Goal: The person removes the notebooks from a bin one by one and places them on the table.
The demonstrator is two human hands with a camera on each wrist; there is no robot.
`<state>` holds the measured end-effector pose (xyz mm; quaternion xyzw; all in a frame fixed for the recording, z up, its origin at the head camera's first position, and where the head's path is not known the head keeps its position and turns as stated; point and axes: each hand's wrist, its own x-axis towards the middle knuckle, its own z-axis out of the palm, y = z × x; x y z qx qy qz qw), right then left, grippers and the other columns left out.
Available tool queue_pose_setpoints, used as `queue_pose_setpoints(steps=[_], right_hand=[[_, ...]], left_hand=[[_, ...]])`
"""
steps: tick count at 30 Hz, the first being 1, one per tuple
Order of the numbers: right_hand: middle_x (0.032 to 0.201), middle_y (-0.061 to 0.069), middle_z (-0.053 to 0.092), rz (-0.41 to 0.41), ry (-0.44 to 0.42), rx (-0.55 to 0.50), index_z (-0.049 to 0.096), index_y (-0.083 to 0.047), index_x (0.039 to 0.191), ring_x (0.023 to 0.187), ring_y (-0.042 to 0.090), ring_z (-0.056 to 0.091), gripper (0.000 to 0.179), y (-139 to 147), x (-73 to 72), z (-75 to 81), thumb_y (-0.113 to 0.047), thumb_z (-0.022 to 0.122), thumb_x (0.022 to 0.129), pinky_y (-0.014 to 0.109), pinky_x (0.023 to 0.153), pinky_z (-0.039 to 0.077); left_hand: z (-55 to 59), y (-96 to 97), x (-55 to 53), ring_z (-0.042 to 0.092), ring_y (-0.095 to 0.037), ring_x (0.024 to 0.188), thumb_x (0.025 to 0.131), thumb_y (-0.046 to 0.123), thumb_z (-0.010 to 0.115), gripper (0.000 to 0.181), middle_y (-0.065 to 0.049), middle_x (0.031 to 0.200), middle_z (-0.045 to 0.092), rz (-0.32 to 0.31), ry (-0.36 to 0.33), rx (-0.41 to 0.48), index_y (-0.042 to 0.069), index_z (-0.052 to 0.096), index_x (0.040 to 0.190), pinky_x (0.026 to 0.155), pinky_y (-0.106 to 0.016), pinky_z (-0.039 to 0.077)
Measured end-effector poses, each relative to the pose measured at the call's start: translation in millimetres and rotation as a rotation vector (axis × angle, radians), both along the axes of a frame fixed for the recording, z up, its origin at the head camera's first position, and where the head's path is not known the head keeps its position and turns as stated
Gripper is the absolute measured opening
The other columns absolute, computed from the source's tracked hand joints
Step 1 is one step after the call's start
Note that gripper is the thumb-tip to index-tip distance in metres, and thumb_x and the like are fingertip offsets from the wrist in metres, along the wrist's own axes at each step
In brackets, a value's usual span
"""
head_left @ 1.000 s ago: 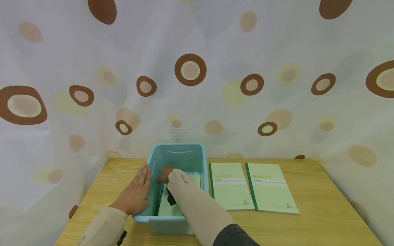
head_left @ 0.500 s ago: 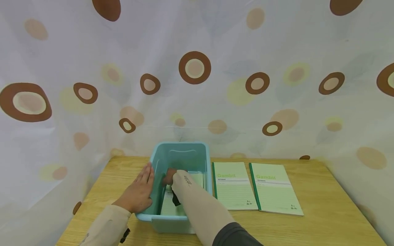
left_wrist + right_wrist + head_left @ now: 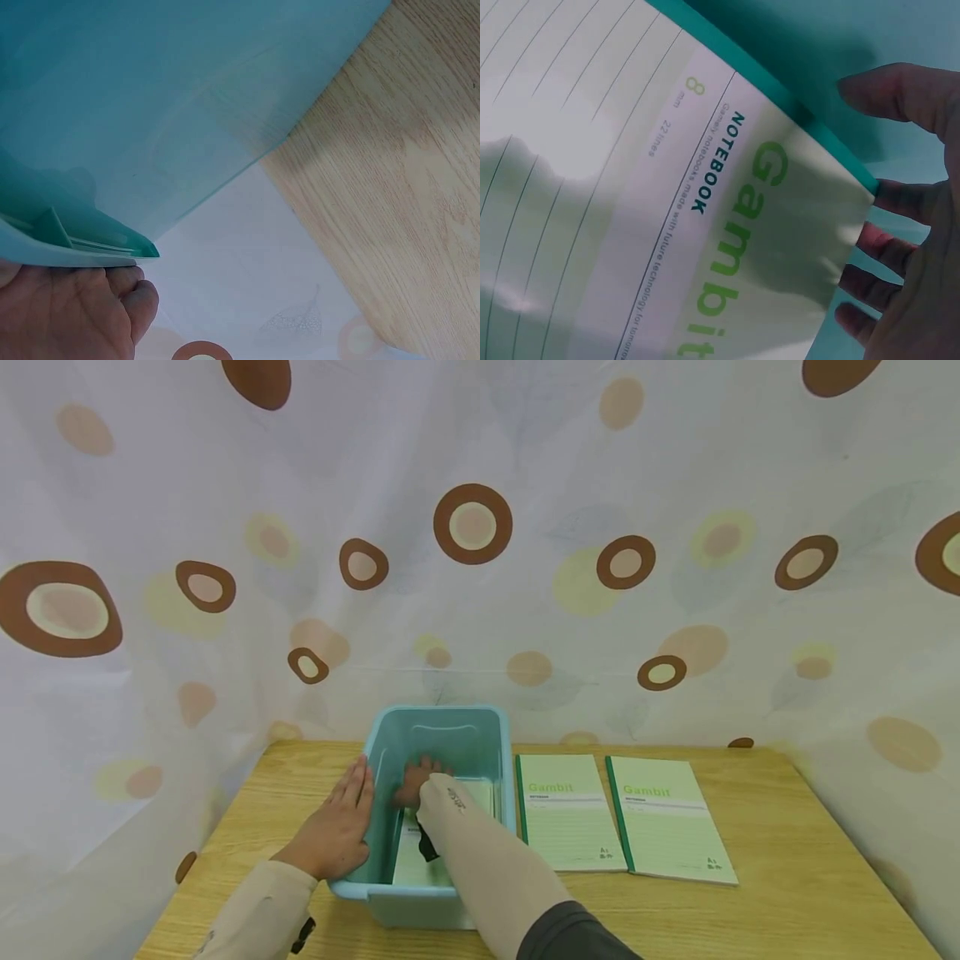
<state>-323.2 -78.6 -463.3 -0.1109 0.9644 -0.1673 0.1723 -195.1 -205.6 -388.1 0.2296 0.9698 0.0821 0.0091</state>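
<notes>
A light blue plastic bin [image 3: 435, 906] stands on the table, with a pale green notebook [image 3: 420, 858] lying inside it. My left hand [image 3: 333, 822] rests along the bin's left rim, its fingers straight and side by side. Under that rim, in the left wrist view, the fingers [image 3: 139, 300] show against the outer wall. Deep in the bin, my right hand [image 3: 412, 783] is at the notebook's far end. The right wrist view has its fingertips [image 3: 889, 251] at the short edge of the notebook [image 3: 705, 187], by the corner of the green spine, and the thumb [image 3: 889, 90] spread apart from the cover.
Two more green-spined notebooks lie to the bin's right, a nearer one [image 3: 570, 827] and another [image 3: 675, 827] beside it, edges meeting at the bottom. A patterned curtain [image 3: 555, 610] hangs behind the wooden table [image 3: 795, 860].
My right hand was curled at the notebook's far end; now its fingers are spread out farther toward the bin's back. My left hand stays on the rim. The head view has shifted slightly.
</notes>
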Motion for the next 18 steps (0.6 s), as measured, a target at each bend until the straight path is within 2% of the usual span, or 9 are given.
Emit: queue_pose_setpoints(steps=[6, 12, 18], right_hand=[[0.144, 0.013, 0.044, -0.018, -0.009, -0.041, 0.035, -0.01, 0.148, 0.132, 0.03, 0.041, 0.077, -0.2, 2.3, 0.6, -0.041, 0.067, 0.085, 0.045, 0.11, 0.031], [0.138, 0.014, 0.048, -0.023, 0.027, -0.023, 0.041, -0.009, 0.143, 0.127, 0.03, 0.044, 0.073, -3.2, 3.8, 2.7, -0.041, 0.069, 0.084, 0.045, 0.106, 0.034], [0.138, 0.015, 0.048, -0.008, 0.031, -0.008, 0.049, -0.011, 0.138, 0.126, 0.029, 0.043, 0.064, -4.9, 0.5, 0.3, -0.041, 0.068, 0.085, 0.048, 0.107, 0.032]], left_hand=[[0.3, -0.1, 1.0, 0.01, -0.051, 0.141, 0.072, -0.001, 0.048, 0.078, -0.038, 0.152, 0.01, -0.002, -0.003, 0.008, -0.023, 0.02, 0.141, 0.111, -0.057, 0.021], [0.2, -0.7, 0.5, 0.011, -0.051, 0.141, 0.072, -0.001, 0.05, 0.078, -0.038, 0.152, 0.009, -0.003, -0.011, 0.007, -0.023, 0.02, 0.141, 0.111, -0.057, 0.021], [0.5, -0.6, 0.4, 0.011, -0.051, 0.141, 0.072, 0.0, 0.05, 0.079, -0.039, 0.152, 0.009, -0.005, -0.011, 0.011, -0.023, 0.019, 0.141, 0.111, -0.058, 0.02]])
